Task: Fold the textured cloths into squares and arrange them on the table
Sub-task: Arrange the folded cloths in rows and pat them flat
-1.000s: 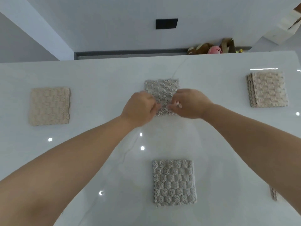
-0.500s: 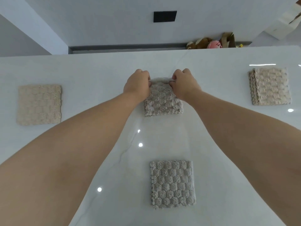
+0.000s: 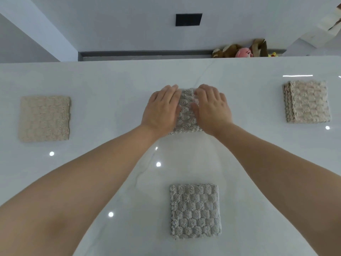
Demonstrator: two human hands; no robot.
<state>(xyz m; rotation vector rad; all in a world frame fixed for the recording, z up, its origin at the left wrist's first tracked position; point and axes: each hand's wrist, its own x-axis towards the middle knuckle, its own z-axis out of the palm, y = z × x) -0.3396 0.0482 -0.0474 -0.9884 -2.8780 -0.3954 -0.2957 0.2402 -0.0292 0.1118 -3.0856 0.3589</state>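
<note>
Left grip, right grip — both flat (fingers straight) on middle grey cloth

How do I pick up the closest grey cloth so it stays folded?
Probably pinch the near grey cloth by its right edge, from the right: it lies flat, that edge looks smoothly folded, the left one shows loose scalloped layers.

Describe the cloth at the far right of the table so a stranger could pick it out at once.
On the white table, look to the far right side. The beige layered cloth lies there by itself. The other beige cloth, at the left, looks flat, and the near cloth is grey; this one shows several wavy layers stepped along its left edge.
</note>
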